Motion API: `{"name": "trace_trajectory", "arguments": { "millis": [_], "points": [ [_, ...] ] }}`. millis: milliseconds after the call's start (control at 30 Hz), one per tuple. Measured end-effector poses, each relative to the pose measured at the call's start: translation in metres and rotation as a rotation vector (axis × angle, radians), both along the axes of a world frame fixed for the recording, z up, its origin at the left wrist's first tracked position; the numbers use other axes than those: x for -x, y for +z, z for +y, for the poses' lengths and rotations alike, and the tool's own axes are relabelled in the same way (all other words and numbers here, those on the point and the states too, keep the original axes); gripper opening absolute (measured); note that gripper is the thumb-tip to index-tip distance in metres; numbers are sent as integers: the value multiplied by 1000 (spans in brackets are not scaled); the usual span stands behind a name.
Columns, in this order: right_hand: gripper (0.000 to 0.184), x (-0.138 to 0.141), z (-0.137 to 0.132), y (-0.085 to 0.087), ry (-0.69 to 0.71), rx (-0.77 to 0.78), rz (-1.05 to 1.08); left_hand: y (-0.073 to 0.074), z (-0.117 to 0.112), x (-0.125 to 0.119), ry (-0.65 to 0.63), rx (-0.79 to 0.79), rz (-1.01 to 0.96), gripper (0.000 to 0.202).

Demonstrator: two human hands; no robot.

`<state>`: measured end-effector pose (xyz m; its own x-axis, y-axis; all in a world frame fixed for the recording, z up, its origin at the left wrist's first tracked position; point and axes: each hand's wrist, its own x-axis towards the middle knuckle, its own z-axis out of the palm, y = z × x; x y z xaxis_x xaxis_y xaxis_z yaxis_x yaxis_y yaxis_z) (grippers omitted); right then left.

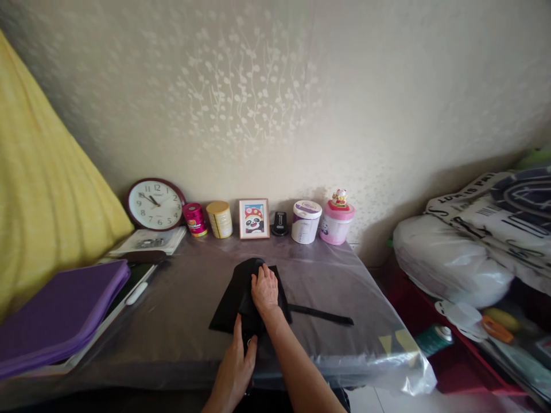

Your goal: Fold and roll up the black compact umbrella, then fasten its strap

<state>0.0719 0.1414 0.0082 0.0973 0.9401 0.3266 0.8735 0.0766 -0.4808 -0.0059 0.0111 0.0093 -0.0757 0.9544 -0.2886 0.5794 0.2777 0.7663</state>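
Note:
A black folding umbrella [235,298] lies on the table with its cloth collapsed and its panels loose, one corner spread to the left. Its black strap [322,314] stretches out to the right across the table. My left hand [235,361] grips the near end, thumb and index finger around the dark handle; a small round shiny detail shows beside the thumb. The other fingers are partly hidden. My right hand [265,289] lies on top of the folded cloth with its fingers stretched forward, pressing on it.
Along the wall stand a clock [155,204], a pink can [195,219], a yellow-lidded can [219,219], a panda picture [253,219] and two tubs [306,221]. A purple folder [64,312] lies left. Bags [447,258] and a red bin [456,367] are right.

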Motion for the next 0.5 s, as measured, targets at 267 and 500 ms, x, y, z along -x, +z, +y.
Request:
{"name": "trace_trajectory", "arguments": {
  "millis": [267, 500],
  "points": [
    [46, 13, 8, -1, 81, 60, 26, -2, 4, -1, -62, 3, 84, 62],
    [51, 22, 3, -2, 104, 78, 5, -5, 7, 0, -86, 39, 131, 61]
  ]
}}
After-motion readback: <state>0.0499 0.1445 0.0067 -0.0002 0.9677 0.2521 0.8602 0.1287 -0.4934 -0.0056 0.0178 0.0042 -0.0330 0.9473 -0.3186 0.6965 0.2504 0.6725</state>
